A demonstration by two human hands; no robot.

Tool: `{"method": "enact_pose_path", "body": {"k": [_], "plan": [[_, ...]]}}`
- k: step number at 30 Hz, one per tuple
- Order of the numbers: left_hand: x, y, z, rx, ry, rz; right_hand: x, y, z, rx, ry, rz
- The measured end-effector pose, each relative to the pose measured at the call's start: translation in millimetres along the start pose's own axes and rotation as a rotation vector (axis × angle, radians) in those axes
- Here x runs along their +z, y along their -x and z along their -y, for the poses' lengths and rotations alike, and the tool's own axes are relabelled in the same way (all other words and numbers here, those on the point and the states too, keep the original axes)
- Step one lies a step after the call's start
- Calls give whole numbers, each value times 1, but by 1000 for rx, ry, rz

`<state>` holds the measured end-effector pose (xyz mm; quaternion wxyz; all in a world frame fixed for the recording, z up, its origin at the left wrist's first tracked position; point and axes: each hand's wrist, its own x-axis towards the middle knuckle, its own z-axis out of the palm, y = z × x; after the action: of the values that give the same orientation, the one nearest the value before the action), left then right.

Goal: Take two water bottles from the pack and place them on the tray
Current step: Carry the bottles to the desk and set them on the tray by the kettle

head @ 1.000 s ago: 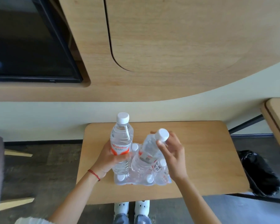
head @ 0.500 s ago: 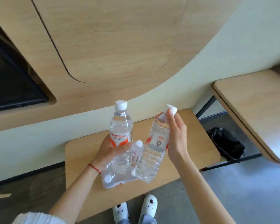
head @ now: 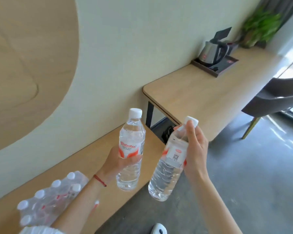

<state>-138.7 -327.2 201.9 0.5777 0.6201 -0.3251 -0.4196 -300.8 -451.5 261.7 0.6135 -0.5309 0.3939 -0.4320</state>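
Note:
My left hand (head: 116, 162) grips a clear water bottle (head: 131, 142) with a white cap and red label, held upright in the air. My right hand (head: 195, 149) holds a second water bottle (head: 167, 168), tilted, its cap up by my fingertips. Both bottles are clear of the shrink-wrapped pack (head: 49, 198), which lies on the low wooden table (head: 85, 159) at the lower left, partly behind my left forearm. A dark tray (head: 227, 68) sits far off on the long desk (head: 201, 93) at the upper right, with a steel kettle (head: 211, 53) standing on it.
A grey chair (head: 274, 97) stands at the right side of the desk. A green plant (head: 260, 26) is at the desk's far end. A black bag (head: 167, 134) lies on the floor between the two tables. Grey concrete floor spreads to the right.
Both bottles have come up and away from the pack. My view has swung right, bringing the long desk, kettle and tray into sight; the pack now lies at the lower left.

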Motion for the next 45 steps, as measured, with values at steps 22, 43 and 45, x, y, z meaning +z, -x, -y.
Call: {"method": "enact_pose_path", "body": {"k": [22,43,45], "plan": [[381,-337,-65,109,-138,410,-332,-295,58,-169,74,-434],[696,-608,-99,81,-146,230,-593,-623,105,-140,149,-290],[712,-631,-102,62,-140,191,-607,-657,110,-135,142,-255]]}}
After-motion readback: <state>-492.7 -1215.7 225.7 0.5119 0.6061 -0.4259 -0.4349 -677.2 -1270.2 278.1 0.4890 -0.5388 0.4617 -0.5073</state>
